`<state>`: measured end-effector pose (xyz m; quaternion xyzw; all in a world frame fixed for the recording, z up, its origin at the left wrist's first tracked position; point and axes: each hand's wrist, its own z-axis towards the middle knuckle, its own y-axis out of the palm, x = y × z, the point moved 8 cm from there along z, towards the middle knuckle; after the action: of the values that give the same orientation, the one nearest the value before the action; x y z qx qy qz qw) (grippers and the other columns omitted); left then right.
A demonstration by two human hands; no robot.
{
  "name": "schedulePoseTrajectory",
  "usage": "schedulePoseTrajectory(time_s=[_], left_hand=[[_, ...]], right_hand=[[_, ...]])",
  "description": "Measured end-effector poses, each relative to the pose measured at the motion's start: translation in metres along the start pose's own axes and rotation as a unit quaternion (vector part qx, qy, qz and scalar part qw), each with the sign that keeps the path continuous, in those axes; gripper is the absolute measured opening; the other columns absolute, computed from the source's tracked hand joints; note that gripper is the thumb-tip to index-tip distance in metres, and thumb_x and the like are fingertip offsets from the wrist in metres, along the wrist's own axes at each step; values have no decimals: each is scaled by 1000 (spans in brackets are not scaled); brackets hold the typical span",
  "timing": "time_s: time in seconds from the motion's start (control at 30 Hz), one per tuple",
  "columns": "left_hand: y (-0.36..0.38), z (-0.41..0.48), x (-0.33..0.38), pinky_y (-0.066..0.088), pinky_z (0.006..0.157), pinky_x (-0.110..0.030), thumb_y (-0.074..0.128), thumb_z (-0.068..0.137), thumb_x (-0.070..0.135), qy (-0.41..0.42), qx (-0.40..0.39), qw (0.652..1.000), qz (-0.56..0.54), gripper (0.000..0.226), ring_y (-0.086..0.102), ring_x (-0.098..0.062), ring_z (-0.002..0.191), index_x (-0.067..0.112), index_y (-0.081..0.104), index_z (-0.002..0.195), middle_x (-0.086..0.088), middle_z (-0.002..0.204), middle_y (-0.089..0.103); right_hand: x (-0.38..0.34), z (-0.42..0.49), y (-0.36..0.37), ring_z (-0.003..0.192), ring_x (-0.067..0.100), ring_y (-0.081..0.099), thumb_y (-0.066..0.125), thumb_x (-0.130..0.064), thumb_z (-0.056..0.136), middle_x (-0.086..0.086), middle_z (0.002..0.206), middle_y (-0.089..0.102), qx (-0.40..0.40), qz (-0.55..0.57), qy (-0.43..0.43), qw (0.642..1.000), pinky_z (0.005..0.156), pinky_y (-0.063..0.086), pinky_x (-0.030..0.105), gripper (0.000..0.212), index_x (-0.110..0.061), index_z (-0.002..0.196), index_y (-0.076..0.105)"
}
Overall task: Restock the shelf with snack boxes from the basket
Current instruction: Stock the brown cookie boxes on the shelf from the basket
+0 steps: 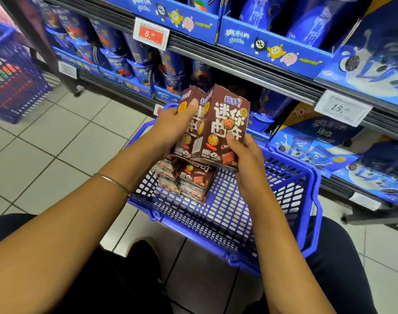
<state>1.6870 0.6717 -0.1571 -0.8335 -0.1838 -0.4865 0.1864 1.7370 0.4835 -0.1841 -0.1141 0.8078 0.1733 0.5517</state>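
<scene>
Left hand [173, 123]: curled round left snack box [193, 134], thumb on front panel. Right hand [245, 159]: gripping right snack box [227, 118] at lower edge. Held upright, touching side by side, above far end of blue basket [315, 196]. Stacked flat at basket's far left corner: more brown boxes [191, 181]. Just beyond: shelf [238, 71] of blue packs [171, 71].

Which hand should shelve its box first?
Probably right: the right hand grips the right box, on the shelf side and overlapping the left box held by the left hand.
</scene>
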Motion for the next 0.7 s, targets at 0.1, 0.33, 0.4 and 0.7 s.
schedulePoseTrajectory(time_s=[0.1,0.33,0.4,0.7], left_hand=[[10,-5,-2,64,79,-35,52,101,68,-29,-14,999,-19,55,80,-21,95,21,73,122,0,106,83],[28,-20,10,58,53,-17,43,99,77,13,-90,994,-62,62,81,-12,81,26,78,107,3,94,83],[32,-22,14,61,59,-19,51,94,79,26,-116,991,-63,60,81,-14,88,28,78,111,3,100,83],[23,-18,10,63,72,-33,79,91,32,-12,-112,991,-75,39,81,-28,94,8,73,121,-11,109,82]], right_hand=[[10,-3,11,137,19,51,73,-68,67,-8,150,52,9,-7,51,999,112,40,57,88,-38,146,46],[8,-8,24,126,20,60,65,-50,86,-12,138,61,-43,6,66,997,89,59,55,55,-42,138,50],[5,-9,24,125,21,60,63,-48,92,-9,138,60,-35,1,72,997,88,59,54,49,-40,138,50],[-3,-10,22,104,7,70,42,-71,95,-16,119,71,-13,-63,84,994,83,55,39,49,-41,131,56]])
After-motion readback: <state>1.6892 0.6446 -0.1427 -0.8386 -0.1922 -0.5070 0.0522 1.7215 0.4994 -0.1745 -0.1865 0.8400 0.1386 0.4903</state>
